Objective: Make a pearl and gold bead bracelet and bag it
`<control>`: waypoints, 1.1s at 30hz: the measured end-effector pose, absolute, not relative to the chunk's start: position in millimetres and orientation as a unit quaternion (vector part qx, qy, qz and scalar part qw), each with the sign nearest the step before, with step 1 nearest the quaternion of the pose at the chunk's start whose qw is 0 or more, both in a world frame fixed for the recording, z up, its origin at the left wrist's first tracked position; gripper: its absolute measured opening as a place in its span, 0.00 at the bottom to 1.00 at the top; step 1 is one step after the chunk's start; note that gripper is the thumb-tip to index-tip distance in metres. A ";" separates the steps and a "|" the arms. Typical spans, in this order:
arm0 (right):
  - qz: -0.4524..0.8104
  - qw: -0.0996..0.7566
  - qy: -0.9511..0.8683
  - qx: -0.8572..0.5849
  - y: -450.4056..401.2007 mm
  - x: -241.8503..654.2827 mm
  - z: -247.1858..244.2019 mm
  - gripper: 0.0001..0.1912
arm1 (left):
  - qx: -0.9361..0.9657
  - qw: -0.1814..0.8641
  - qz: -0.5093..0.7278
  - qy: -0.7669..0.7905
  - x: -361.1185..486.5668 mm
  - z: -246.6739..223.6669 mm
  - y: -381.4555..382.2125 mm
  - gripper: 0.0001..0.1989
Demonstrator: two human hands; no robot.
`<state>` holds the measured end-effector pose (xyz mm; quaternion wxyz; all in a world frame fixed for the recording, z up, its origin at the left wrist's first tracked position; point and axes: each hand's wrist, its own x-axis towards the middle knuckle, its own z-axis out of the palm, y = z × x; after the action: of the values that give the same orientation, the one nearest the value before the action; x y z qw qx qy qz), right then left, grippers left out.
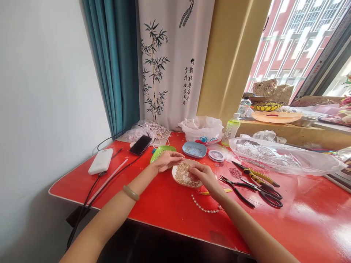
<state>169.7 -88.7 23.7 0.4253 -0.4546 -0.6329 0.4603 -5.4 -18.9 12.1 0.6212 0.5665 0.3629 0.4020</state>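
My left hand (pixel 169 160) is closed in a pinch above the left edge of a white dish (pixel 175 178) holding gold beads (pixel 182 173). What its fingertips hold is too small to make out. Over the right side of that dish, my right hand (pixel 200 176) has its fingers pressed together, and anything between them is hidden. Behind my left hand lies a green dish (pixel 168 148). A blue dish (pixel 194 149) with small beads stands behind the white one. Nearer the front edge, a beaded strand (pixel 204 209) curves on the red table (pixel 164 208).
Pliers (pixel 237 190), scissors (pixel 264 191) and yellow-handled pliers (pixel 256 174) lie on the right. Behind are plastic bags (pixel 203 128), a bottle (pixel 231 129) and a round lid (pixel 216 155). A phone (pixel 140 145), power bank (pixel 101 161) and cables occupy the left.
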 end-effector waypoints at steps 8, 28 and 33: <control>0.459 0.435 -0.638 -0.440 -94.1 167.9 26.6 0.10 | 0.511 0.691 0.401 0.316 5.3 14.3 -32.1 0.13; 0.458 0.439 -0.626 -0.454 -91.4 168.5 23.3 0.10 | 0.518 0.693 0.390 0.316 5.8 9.9 -28.6 0.14; 0.459 0.439 -0.622 -0.458 -91.8 168.2 22.8 0.09 | 0.534 0.679 0.387 0.322 6.3 8.9 -28.2 0.14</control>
<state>168.2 -91.8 22.8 0.4385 -0.4576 -0.6224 0.4592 6.3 -28.2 8.9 0.6791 0.5341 0.3218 0.3873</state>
